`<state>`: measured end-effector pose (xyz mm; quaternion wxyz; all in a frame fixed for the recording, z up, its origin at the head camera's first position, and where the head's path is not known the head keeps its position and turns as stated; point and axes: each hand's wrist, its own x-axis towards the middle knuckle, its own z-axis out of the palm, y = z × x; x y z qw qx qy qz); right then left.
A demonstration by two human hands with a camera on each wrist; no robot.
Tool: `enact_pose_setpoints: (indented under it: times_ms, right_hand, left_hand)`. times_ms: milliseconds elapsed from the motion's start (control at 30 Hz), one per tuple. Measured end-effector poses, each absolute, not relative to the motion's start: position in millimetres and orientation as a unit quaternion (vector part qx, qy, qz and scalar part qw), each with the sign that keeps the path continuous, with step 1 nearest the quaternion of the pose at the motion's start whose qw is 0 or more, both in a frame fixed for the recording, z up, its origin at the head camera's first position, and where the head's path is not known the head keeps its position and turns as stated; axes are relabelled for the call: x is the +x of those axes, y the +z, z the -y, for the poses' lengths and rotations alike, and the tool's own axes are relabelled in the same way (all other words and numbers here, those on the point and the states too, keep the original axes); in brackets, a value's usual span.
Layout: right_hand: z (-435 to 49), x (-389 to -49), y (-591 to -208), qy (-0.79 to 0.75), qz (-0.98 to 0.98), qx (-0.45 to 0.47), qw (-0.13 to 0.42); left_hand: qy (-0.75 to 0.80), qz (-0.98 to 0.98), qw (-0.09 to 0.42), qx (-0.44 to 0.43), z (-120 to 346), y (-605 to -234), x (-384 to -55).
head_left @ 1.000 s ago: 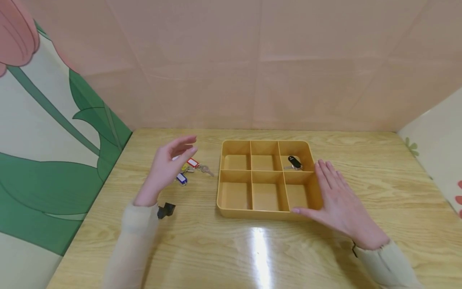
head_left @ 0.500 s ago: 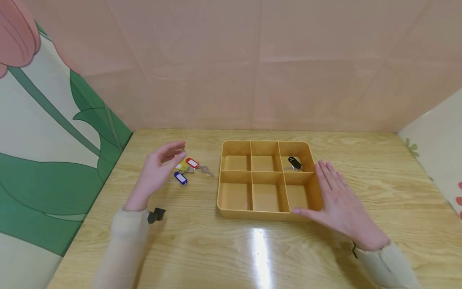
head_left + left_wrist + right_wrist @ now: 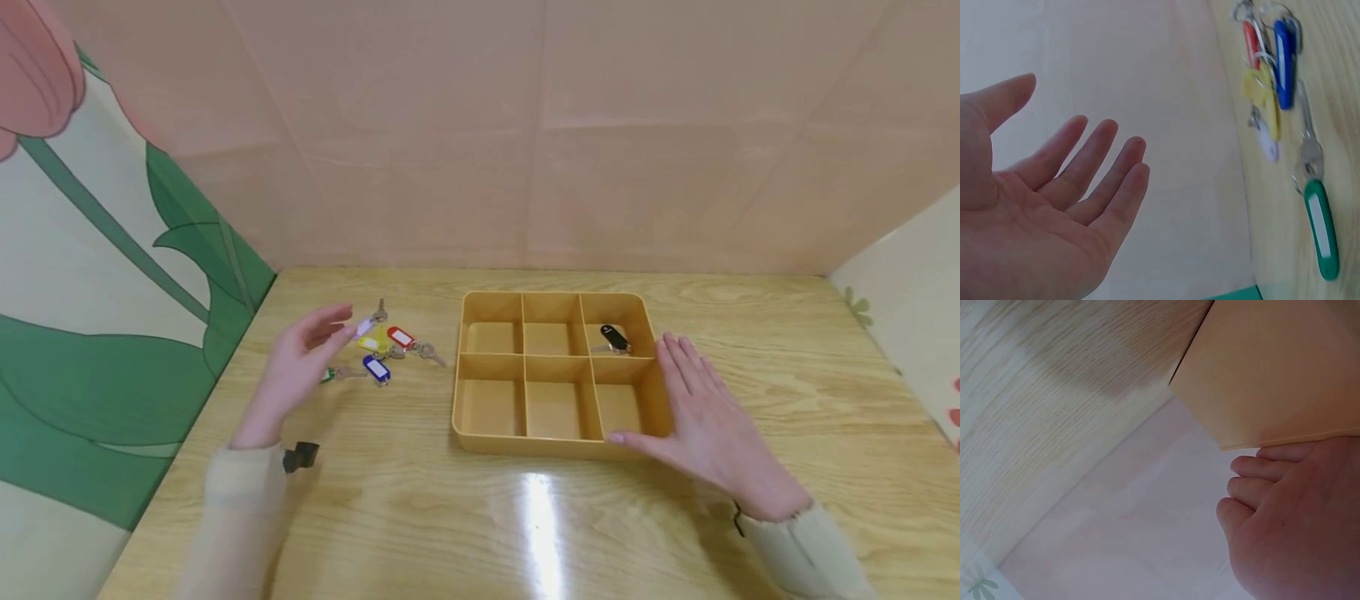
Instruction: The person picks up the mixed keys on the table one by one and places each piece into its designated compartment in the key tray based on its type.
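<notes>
My left hand (image 3: pixel 292 367) hovers over the left of the table, fingers apart and loosely bent, holding nothing. Beneath and beside it lie keys with coloured tags: a red tag (image 3: pixel 401 337), a yellow tag (image 3: pixel 372 344), a blue tag (image 3: pixel 377 369), a purple tag (image 3: pixel 364 328) and a green tag (image 3: pixel 1322 231). In the head view the hand partly covers the green one. My right hand (image 3: pixel 708 425) rests against the right side of a yellow divided organizer box (image 3: pixel 525 446), fingers straight, thumb at the front rim. A key with a black tag (image 3: pixel 614 337) lies in its back right compartment.
The wooden table (image 3: pixel 420 517) meets a pink covered wall (image 3: pixel 525 167) at the back. A floral panel (image 3: pixel 97 350) borders the left side. A small black piece (image 3: pixel 302 456) sticks out at the left cuff.
My left hand has moved left and slightly toward me, uncovering the purple, yellow and blue tags and part of the green one. The right hand and box have stayed put.
</notes>
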<state>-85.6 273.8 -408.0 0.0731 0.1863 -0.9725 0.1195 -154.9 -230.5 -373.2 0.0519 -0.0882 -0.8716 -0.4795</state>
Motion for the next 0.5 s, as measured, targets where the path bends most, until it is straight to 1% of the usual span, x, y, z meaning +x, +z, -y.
enact_pose_setpoints:
  times_ms: [500]
  right_hand:
    - [-275,-86,-407,0.117,0.973,0.186,0.072]
  left_hand:
    - [-0.444,0.895,0.018,-0.035,257,-386,-156]
